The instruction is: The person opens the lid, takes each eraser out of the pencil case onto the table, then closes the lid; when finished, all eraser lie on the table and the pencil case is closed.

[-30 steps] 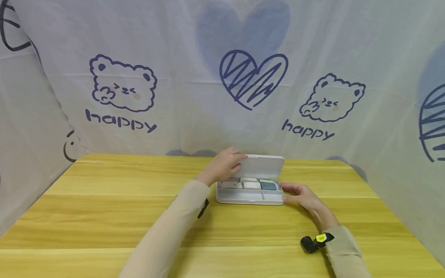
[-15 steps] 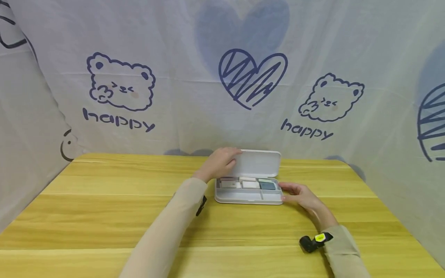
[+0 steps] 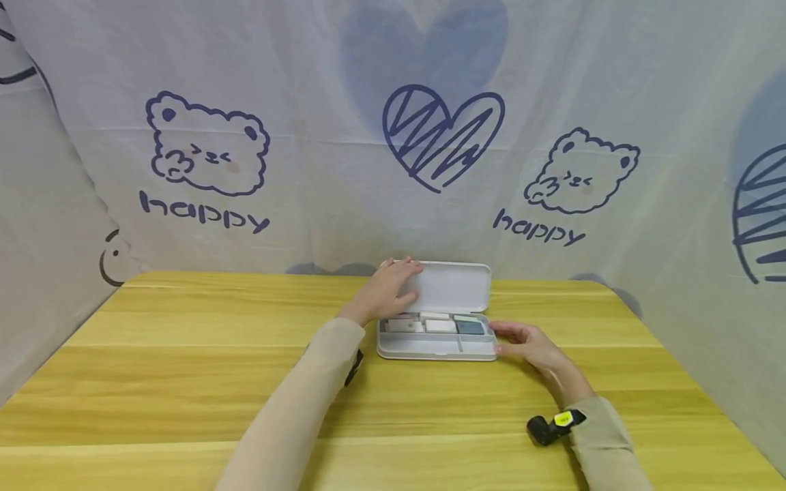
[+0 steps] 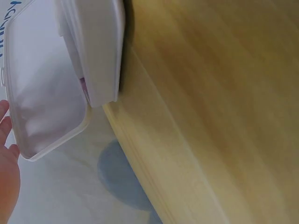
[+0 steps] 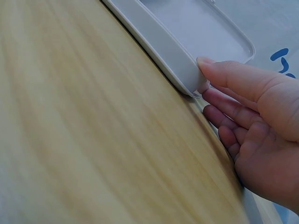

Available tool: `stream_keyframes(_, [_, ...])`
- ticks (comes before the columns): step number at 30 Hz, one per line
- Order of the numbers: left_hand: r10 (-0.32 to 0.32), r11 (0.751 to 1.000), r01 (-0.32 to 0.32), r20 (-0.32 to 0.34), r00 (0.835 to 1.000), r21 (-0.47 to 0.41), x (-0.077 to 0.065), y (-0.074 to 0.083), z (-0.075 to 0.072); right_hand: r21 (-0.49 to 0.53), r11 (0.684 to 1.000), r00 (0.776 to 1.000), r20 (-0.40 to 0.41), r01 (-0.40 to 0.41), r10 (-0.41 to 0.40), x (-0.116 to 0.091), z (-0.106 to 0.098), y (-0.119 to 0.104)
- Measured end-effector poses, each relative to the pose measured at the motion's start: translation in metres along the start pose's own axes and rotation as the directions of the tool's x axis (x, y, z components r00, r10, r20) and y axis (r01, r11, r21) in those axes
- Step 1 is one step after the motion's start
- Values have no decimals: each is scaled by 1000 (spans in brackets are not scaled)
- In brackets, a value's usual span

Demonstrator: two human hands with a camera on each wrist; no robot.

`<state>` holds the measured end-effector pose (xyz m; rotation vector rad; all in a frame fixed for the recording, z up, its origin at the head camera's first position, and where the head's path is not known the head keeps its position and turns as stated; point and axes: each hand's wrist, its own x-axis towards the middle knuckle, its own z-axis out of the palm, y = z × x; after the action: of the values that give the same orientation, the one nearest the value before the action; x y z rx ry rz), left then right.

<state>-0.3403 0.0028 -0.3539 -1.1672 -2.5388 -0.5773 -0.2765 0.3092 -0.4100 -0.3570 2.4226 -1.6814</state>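
Note:
A white hinged plastic case (image 3: 411,347) lies on the table with its lid (image 3: 454,286) raised and leaning back. Several small rectangular blocks sit in its rear compartments, among them white blocks (image 3: 440,326) and a blue-grey block (image 3: 470,328); their kind is not clear. The two front compartments hold nothing visible. My left hand (image 3: 383,290) rests its extended fingers at the lid's upper left corner; in the left wrist view, fingertips (image 4: 4,123) touch the lid's rim. My right hand (image 3: 537,348) grips the case's right end, thumb at the front corner and fingers curled by the side.
The wooden table (image 3: 467,436) spreads around the case, its back edge close behind the lid. A pale cloth curtain (image 3: 344,184) with bear and heart drawings hangs behind. A black wrist camera (image 3: 546,429) is strapped at the right sleeve.
The lid has tilted further up and back, with my left hand moving slightly left along with it. My right hand keeps its hold on the case's end.

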Motion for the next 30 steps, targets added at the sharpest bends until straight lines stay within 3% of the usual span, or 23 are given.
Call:
stream_keyframes(8, [-7, 999, 6, 18, 1000, 50, -4, 1, 0, -2, 1000, 1000, -5, -8, 8, 2, 1, 3])
stream_keyframes(18, [78, 995, -75, -31, 996, 70, -7, 6, -6, 9, 1000, 1000, -7, -7, 7, 2, -1, 4])
stream_keyframes(23, [123, 989, -113, -99, 987, 99, -9, 8, -7, 8, 1000, 1000, -6, -9, 9, 2, -1, 3])
stream_keyframes(27, [89, 994, -82, -95, 991, 73, -12, 10, -7, 23, 1000, 1000, -3, -12, 12, 2, 0, 3])
stream_keyframes(30, [6, 1000, -6, -14, 1000, -20, -15, 11, -9, 17, 1000, 1000, 2, 2, -2, 2, 0, 4])
